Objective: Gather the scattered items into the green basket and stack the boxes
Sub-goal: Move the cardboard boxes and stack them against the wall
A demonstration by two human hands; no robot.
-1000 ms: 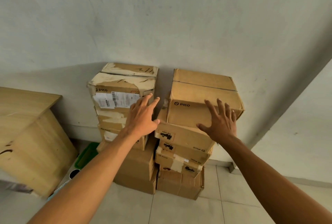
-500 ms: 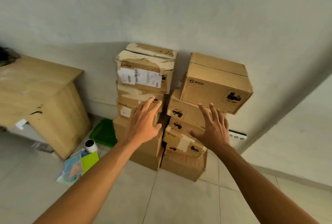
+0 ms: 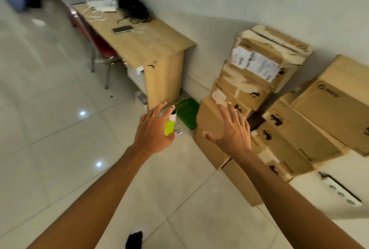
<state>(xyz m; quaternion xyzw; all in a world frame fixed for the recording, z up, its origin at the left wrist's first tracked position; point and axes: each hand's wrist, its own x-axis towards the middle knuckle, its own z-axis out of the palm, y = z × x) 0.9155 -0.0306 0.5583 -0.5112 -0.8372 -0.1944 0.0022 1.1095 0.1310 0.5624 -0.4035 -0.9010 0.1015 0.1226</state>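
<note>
1. Left hand [image 3: 152,135] and right hand [image 3: 231,133]: fingers spread, holding nothing, above the tiled floor [image 3: 60,129].
2. Scattered items [image 3: 169,127] lie just beside the green basket [image 3: 187,112], between counter [image 3: 139,45] and stacked boxes [image 3: 253,81].
3. Risk: the overhanging top box [image 3: 335,105] could slide off if nudged.

open tiled floor [image 3: 60,149] on the left — green basket [image 3: 187,114] wedged between desk panel [image 3: 163,83] and stacked boxes [image 3: 249,93]
</note>
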